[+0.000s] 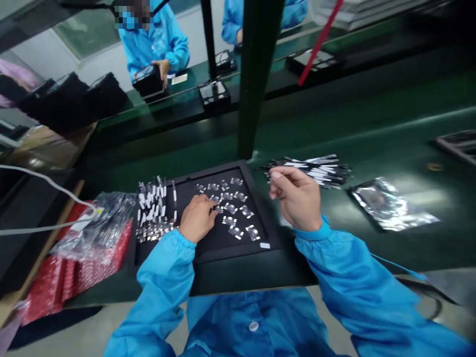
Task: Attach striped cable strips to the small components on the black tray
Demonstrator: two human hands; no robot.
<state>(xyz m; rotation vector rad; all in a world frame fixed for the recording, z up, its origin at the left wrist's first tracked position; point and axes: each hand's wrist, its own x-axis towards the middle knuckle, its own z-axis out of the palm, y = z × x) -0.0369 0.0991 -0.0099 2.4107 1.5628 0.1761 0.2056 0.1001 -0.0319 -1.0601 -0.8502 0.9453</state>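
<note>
My left hand point(198, 218) rests over a black tray point(226, 256), its fingertips among several small silver-and-black parts point(230, 210). I cannot tell whether those fingers pinch one of them. Left of this hand, several black-and-white strips point(151, 206) stand in rows on the tray, with silver pieces point(154, 231) along their lower end. My right hand point(295, 198) is raised over the tray's right corner, thumb and fingertips close together with nothing visible in them. It is nearest a loose pile of black-and-white strips point(310, 171) on the green bench.
A crumpled foil bag point(390, 206) lies right of the pile. Clear plastic and red packs point(74, 277) sit left of the tray, under a white cable point(48, 178). A green post point(255, 74) rises behind the tray. Across the bench, a co-worker in blue point(154, 44) handles a black box point(148, 82).
</note>
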